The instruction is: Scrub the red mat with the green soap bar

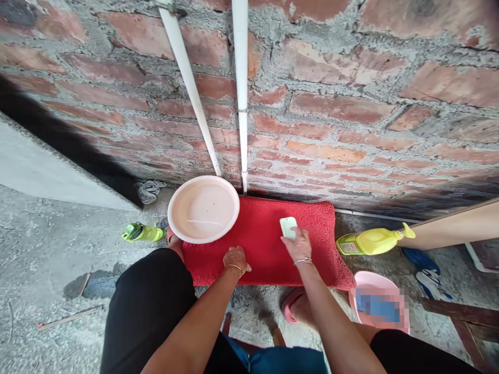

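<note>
The fingers of the right hand [300,245] are narrowed around the near end of a pale green bar [287,225], which is over the right half of a red cloth [267,257]; whether the bar touches the fabric or is just above it, I cannot tell. The left hand [235,257] rests palm down near the cloth's front edge, left of its middle, and whether its fingers pinch any fabric is unclear. A silver bangle [303,261] circles the right wrist and a gold bracelet [235,267] the left. The cloth is spread flat, its support hidden beneath it. At its far left corner stands a pale pink basin [172,214] containing some liquid. Farther left, a green bottle [144,233] lies near the basin. Just beyond the cloth's right edge is a yellow spray bottle [370,242], and nearer the person a smaller pink tub [374,280] with blurred blue contents. Behind everything, two white pipes [242,93] run down a brick wall [331,106].
</note>
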Tool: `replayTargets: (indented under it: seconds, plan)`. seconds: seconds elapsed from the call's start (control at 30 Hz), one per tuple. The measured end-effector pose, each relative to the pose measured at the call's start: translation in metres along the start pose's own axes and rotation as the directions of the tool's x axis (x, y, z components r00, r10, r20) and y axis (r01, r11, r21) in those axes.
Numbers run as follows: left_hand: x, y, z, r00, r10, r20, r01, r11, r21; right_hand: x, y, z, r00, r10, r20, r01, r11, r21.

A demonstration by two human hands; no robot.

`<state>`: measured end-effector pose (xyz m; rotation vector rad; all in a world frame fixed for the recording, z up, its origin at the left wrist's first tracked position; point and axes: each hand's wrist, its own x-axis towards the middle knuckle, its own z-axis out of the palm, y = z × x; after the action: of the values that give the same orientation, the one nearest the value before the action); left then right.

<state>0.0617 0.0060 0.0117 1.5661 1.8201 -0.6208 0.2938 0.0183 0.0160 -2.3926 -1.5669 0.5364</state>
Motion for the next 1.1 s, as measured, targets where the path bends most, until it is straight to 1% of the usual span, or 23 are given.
replayTargets:
  seconds: [0.07, 0.13, 0.2, 0.27, 0.3, 0.37, 0.43, 0.5, 0.53, 0.6, 0.67, 0.7, 0.73, 0.77, 0.87, 0.93, 0.97, 1.03, 1.1]
  plan:
    - [0.002, 0.000, 0.002, 1.000, 0.002, -0.001, -0.002, 1.000, 0.004, 0.001, -0.052, 0.019, 0.988, -0.134, 0.079, 0.134, 0.991, 0.007]
    - [0.003, -0.001, 0.004, 1.000, 0.009, -0.010, -0.009, 1.000, 0.008, 0.002, -0.093, 0.033, 0.961, -0.228, 0.158, 0.233, 0.972, -0.016]
    - [0.005, -0.001, 0.005, 1.000, 0.013, -0.012, -0.013, 1.000, 0.014, 0.005, -0.117, 0.041, 0.934, -0.275, 0.229, 0.293, 0.955, -0.049]
    - [0.006, -0.001, 0.005, 1.000, 0.008, 0.000, -0.008, 1.000, 0.020, 0.011, -0.121, 0.042, 0.920, -0.286, 0.270, 0.316, 0.946, -0.075]
    - [0.006, -0.001, 0.005, 1.000, 0.004, 0.005, -0.004, 1.000, 0.022, 0.016, -0.115, 0.039, 0.922, -0.277, 0.271, 0.311, 0.947, -0.088]
    - [0.007, -0.001, 0.004, 1.000, 0.000, 0.013, 0.000, 1.000, 0.022, 0.027, -0.090, 0.028, 0.944, -0.226, 0.239, 0.257, 0.960, -0.107]
    - [0.008, -0.001, 0.005, 1.000, 0.001, 0.015, -0.001, 1.000, 0.019, 0.039, -0.049, 0.011, 0.977, -0.119, 0.177, 0.140, 0.984, -0.109]
    - [0.009, -0.001, 0.007, 1.000, 0.004, 0.007, -0.005, 1.000, 0.017, 0.048, -0.002, -0.010, 0.993, 0.034, 0.113, -0.024, 0.995, -0.092]
    - [0.009, -0.001, 0.007, 1.000, 0.005, 0.002, -0.005, 1.000, 0.018, 0.051, 0.022, -0.021, 0.990, 0.113, 0.084, -0.106, 0.991, -0.087]
    - [0.009, -0.001, 0.007, 1.000, -0.002, -0.007, 0.002, 1.000, 0.023, 0.054, 0.060, -0.040, 0.962, 0.273, 0.027, -0.269, 0.959, -0.090]
    - [0.008, -0.001, 0.006, 1.000, -0.014, -0.004, 0.014, 1.000, 0.027, 0.054, 0.084, -0.052, 0.923, 0.385, -0.026, -0.385, 0.919, -0.088]
    - [0.007, -0.001, 0.005, 1.000, -0.019, -0.003, 0.019, 0.999, 0.029, 0.052, 0.088, -0.055, 0.912, 0.407, -0.046, -0.410, 0.909, -0.080]
    - [0.006, 0.000, 0.004, 1.000, -0.022, -0.003, 0.022, 0.999, 0.031, 0.051, 0.088, -0.054, 0.913, 0.404, -0.059, -0.408, 0.910, -0.069]
    - [0.005, 0.000, 0.003, 1.000, -0.024, 0.000, 0.024, 0.999, 0.035, 0.050, 0.084, -0.052, 0.925, 0.375, -0.068, -0.379, 0.924, -0.057]
    - [0.002, 0.002, -0.001, 1.000, -0.024, 0.016, 0.024, 0.999, 0.043, 0.051, 0.057, -0.037, 0.978, 0.199, -0.063, -0.201, 0.979, -0.040]
    - [0.001, 0.003, -0.004, 0.999, -0.028, 0.026, 0.027, 0.999, 0.028, 0.056, 0.036, -0.027, 0.995, 0.094, -0.040, -0.096, 0.994, -0.054]
    - [0.000, 0.003, -0.006, 0.999, -0.031, 0.030, 0.030, 0.999, 0.016, 0.060, 0.029, -0.024, 0.998, 0.062, -0.024, -0.063, 0.996, -0.070]
    - [-0.002, 0.005, -0.009, 0.998, -0.039, 0.042, 0.039, 0.999, -0.005, 0.069, 0.024, -0.024, 0.999, 0.040, 0.009, -0.039, 0.993, -0.110]
    - [-0.004, 0.006, -0.012, 0.997, -0.047, 0.057, 0.048, 0.999, -0.013, 0.076, 0.034, -0.030, 0.997, 0.066, 0.032, -0.061, 0.988, -0.144]
